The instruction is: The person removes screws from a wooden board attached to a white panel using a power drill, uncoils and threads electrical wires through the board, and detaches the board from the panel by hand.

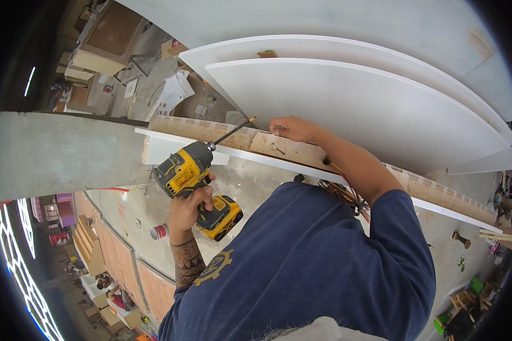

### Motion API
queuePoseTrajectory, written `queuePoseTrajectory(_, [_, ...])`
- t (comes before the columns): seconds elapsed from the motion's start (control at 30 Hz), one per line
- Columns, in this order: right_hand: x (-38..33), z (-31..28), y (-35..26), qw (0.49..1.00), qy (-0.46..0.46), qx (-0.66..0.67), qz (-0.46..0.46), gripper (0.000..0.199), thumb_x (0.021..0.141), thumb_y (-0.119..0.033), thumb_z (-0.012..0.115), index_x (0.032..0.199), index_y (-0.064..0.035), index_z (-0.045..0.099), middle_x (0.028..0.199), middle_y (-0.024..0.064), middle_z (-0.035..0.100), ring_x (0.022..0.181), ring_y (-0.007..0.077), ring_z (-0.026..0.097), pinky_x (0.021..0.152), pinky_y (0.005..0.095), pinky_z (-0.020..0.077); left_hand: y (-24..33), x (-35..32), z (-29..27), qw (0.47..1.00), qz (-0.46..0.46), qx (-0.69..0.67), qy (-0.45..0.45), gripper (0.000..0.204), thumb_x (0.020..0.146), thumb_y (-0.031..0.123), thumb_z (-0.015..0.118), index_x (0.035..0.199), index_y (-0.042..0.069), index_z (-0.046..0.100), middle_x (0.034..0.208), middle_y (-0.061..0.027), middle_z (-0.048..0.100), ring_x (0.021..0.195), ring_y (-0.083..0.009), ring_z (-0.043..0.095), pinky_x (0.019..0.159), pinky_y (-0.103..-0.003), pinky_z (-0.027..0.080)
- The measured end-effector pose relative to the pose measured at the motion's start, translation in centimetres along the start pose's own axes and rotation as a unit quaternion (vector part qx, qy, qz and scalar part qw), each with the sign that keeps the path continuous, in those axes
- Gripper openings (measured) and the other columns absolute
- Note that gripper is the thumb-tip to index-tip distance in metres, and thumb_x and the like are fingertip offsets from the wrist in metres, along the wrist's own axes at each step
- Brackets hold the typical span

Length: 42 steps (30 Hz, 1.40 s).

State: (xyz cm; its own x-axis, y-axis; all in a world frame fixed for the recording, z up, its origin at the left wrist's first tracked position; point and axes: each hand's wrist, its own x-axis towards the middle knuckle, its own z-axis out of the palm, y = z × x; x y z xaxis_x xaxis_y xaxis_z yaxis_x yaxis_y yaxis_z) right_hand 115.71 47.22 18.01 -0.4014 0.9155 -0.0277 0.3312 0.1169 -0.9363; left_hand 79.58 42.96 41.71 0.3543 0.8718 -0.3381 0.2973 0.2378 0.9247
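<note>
Step, judging by pose: lining up a fastening on the long board (pixel 307 152); driver held ready, not driving, bit clear of the right fingers. Next move likely calls for setting a fastener at the far edge, then bringing the bit square onto it with the right fingers out of the way.

Left hand (pixel 189 209): fingers wrapped round the grip of the yellow-black driver (pixel 185 170), closed on it. Driver is above the near edge of the long board, toward its left end; bit (pixel 232 133) slants across to the far edge, tip just left of the right hand.

Right hand (pixel 294 128): at the far edge, fingers curled, tips close together; maybe pinching something small, cannot tell.

Counts: 1 driver, 1 bit, 1 long board. Small screw-like bits (pixel 280 151) on its top, left of middle, too small to count. 1 wire bundle (pixel 347 196) hanging by the near edge, right of middle. 2 large white panels (pixel 352 108) beyond the far edge, one behind the other. 1 red-and-white can (pixel 159 232) and 1 dark spool (pixel 461 240) on the floor.
</note>
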Motion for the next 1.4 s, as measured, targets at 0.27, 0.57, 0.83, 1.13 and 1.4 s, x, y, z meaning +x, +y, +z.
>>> queuePoseTrajectory(0.27, [0.3,0.9,2.7,0.975,0.094,0.144,0.140,0.019,0.106,-0.024,0.062,0.112,-0.0064,0.066,0.099,0.0091,0.070,0.098,0.0222,0.064,0.091,0.0391,0.0499,-0.5,-0.4,0.1,0.994,-0.004,-0.085,0.070,0.038,0.090,0.003,0.065,0.126,-0.009,0.060,0.074,-0.0056,0.056,0.057,-0.0161,0.057,0.057,-0.030,0.050])
queuePoseTrajectory(0.57, [-0.6,-3.8,1.5,0.907,0.317,0.136,0.240,0.039,0.104,-0.039,0.066,0.115,-0.0014,0.070,0.102,0.0113,0.071,0.090,0.0187,0.064,0.076,0.0368,0.0539,0.4,-0.1,-0.3,0.968,0.118,-0.192,0.112,0.042,0.093,0.005,0.065,0.132,-0.010,0.059,0.076,-0.0066,0.057,0.058,-0.0167,0.056,0.060,-0.031,0.051])
queuePoseTrajectory(0.83, [-6.9,-8.6,-4.7,0.927,0.304,0.060,0.212,0.039,0.105,-0.041,0.067,0.111,-0.0024,0.070,0.083,0.0039,0.063,0.072,0.0149,0.055,0.067,0.0348,0.0470,6.3,5.5,-0.7,0.911,0.275,-0.276,0.133,0.064,0.101,0.023,0.065,0.156,0.000,0.044,0.089,-0.0021,0.051,0.078,-0.0141,0.049,0.074,-0.032,0.047])
queuePoseTrajectory(1.13, [-18.5,-6.4,-11.0,0.918,0.269,-0.083,0.279,0.032,0.106,-0.033,0.065,0.110,-0.0014,0.068,0.075,0.0041,0.054,0.069,0.0125,0.049,0.065,0.0346,0.0425,1.7,16.2,-0.4,0.919,0.315,-0.187,0.147,0.060,0.097,-0.002,0.075,0.148,0.001,0.043,0.115,-0.0097,0.070,0.119,-0.0242,0.072,0.102,-0.038,0.058])
queuePoseTrajectory(1.4, [-27.3,-3.6,-13.7,0.842,0.379,-0.086,0.374,0.027,0.109,-0.028,0.063,0.112,-0.0022,0.067,0.076,-0.0011,0.051,0.071,0.0085,0.044,0.067,0.0297,0.0428,-3.5,19.3,0.4,0.950,0.238,-0.028,0.200,0.045,0.093,0.004,0.085,0.126,0.001,0.055,0.113,-0.0100,0.072,0.113,-0.0203,0.074,0.098,-0.034,0.060])
